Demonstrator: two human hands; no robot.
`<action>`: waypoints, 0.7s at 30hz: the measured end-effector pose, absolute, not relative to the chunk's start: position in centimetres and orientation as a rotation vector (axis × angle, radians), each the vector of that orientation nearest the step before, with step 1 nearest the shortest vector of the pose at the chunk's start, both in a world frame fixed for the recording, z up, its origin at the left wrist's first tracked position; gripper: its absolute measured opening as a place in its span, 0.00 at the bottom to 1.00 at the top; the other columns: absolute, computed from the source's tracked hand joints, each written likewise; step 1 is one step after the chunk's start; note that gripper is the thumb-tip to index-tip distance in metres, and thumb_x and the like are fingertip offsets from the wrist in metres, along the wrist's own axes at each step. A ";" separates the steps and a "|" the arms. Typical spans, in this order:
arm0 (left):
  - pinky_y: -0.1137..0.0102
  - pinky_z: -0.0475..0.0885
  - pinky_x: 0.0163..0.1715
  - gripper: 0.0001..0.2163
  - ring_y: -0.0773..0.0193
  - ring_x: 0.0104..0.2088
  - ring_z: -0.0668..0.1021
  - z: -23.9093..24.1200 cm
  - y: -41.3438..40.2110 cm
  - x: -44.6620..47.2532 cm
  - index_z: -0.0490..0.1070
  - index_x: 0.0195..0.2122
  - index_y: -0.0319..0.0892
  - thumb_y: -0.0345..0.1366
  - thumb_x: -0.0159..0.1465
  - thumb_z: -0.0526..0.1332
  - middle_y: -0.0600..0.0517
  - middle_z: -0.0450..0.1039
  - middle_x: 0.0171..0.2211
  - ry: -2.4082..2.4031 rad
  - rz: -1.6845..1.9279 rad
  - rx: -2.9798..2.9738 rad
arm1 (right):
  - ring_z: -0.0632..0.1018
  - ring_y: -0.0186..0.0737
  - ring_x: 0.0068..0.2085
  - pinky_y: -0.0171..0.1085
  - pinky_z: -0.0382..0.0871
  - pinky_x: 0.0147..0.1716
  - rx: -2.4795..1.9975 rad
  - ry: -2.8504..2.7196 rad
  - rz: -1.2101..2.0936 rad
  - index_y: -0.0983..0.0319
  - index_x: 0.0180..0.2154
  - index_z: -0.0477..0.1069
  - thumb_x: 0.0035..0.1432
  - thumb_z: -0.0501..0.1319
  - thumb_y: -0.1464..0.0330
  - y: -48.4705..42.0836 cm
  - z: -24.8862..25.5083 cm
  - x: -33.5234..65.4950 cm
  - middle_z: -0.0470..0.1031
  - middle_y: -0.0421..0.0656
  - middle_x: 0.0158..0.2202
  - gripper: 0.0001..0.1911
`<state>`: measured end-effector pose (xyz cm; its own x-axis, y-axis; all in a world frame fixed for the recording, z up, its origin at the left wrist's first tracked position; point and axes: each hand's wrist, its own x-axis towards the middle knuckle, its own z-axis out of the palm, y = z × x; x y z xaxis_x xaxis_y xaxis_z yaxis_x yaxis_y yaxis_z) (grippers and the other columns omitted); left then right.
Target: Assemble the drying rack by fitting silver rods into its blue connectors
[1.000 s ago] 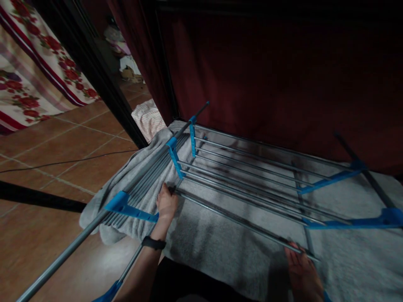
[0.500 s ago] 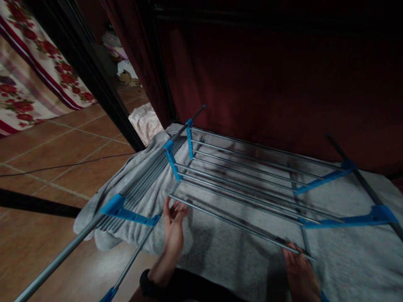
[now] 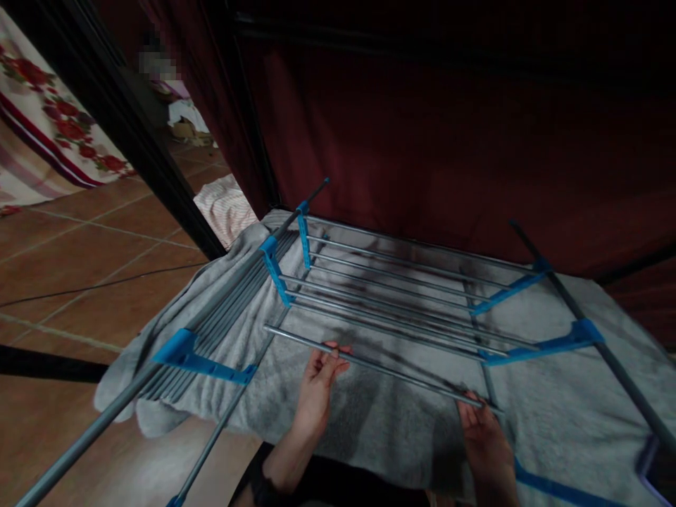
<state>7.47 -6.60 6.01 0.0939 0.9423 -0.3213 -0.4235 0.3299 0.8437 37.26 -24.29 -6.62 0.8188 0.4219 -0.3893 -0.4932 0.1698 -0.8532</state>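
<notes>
Both hands' grip is on the nearest rail [image 3: 380, 366] of a drying rack [image 3: 401, 296]: the left hand [image 3: 317, 384] curls around it, the right hand [image 3: 483, 433] pinches its end. A grey towel [image 3: 370, 422] lies draped under the rails. No writing is legible.

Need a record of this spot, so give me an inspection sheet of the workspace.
Surface: grey towel spread under the drying rack, on a tiled floor.
Job's things: loose metal rod held above the towel.
Clutter: striped cloth by the black frame.
Hands: left hand and right hand each grip the rod.
Cables: black cable across the tiles.
Surroundings: dark red curtain; floral fabric far left.
</notes>
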 end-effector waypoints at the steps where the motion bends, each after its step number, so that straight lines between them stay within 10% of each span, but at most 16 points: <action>1: 0.65 0.78 0.45 0.22 0.59 0.42 0.83 6.4 -7.2 8.0 0.75 0.44 0.43 0.52 0.57 0.75 0.47 0.83 0.42 0.996 1.106 0.700 | 0.81 0.48 0.59 0.58 0.64 0.71 -1.240 0.093 0.641 0.51 0.35 0.80 0.49 0.72 0.56 -24.4 -6.5 37.3 0.83 0.42 0.48 0.11; 9: 0.62 0.77 0.51 0.20 0.57 0.49 0.82 12.0 -10.5 10.6 0.72 0.55 0.45 0.54 0.72 0.60 0.46 0.82 0.48 0.845 1.122 1.131 | 0.83 0.30 0.39 0.32 0.81 0.48 -1.041 0.326 0.743 0.57 0.36 0.78 0.62 0.66 0.69 -22.8 -0.4 35.2 0.82 0.37 0.37 0.02; 14: 0.61 0.72 0.60 0.20 0.60 0.54 0.81 13.4 -11.9 11.2 0.64 0.66 0.49 0.49 0.78 0.52 0.48 0.81 0.51 0.771 1.100 1.316 | 0.84 0.31 0.39 0.32 0.81 0.45 -0.813 0.315 1.000 0.58 0.38 0.77 0.59 0.68 0.75 -19.9 3.2 28.2 0.82 0.38 0.38 0.07; 21: 0.67 0.76 0.40 0.22 0.61 0.35 0.78 15.1 -10.5 9.1 0.67 0.65 0.45 0.49 0.75 0.55 0.53 0.75 0.33 0.860 1.169 1.649 | 0.82 0.36 0.33 0.34 0.76 0.33 -0.741 -0.049 1.734 0.65 0.43 0.77 0.55 0.74 0.59 -19.0 5.8 21.0 0.83 0.46 0.36 0.20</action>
